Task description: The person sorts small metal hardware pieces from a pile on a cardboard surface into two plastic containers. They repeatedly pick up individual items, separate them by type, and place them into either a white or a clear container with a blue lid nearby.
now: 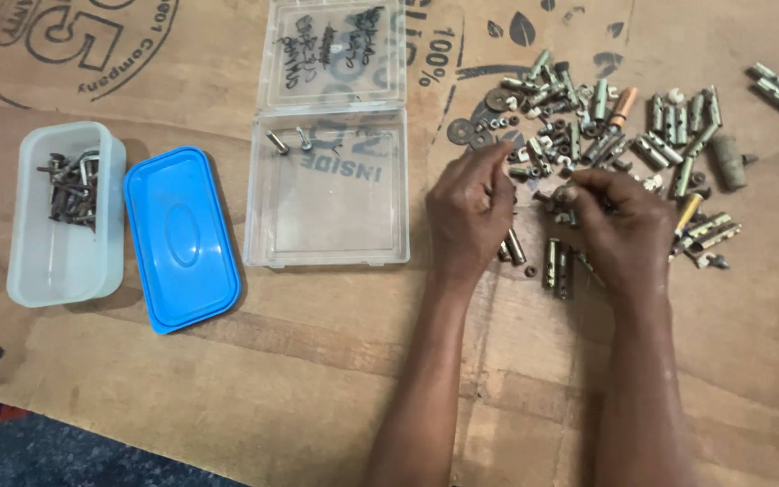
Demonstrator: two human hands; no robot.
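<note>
Pinching small metal fasteners [563,193], left hand [469,212], right hand [619,221], two screws [290,140] in clear case [328,194]

This looks like an informal workshop or repair corner rather than a fitted bench. The work surface is a sheet of flattened brown printed cardboard [317,379] laid out flat, with a strip of dark floor showing at the lower left. On it lies a loose scatter of small metal anchor sleeves, bolts and washers [606,135]. Sorting containers sit beside it: a translucent white plastic tub of dark rusty screws [65,216], its blue plastic lid [182,239], and an open clear hinged plastic box [331,180].
</note>
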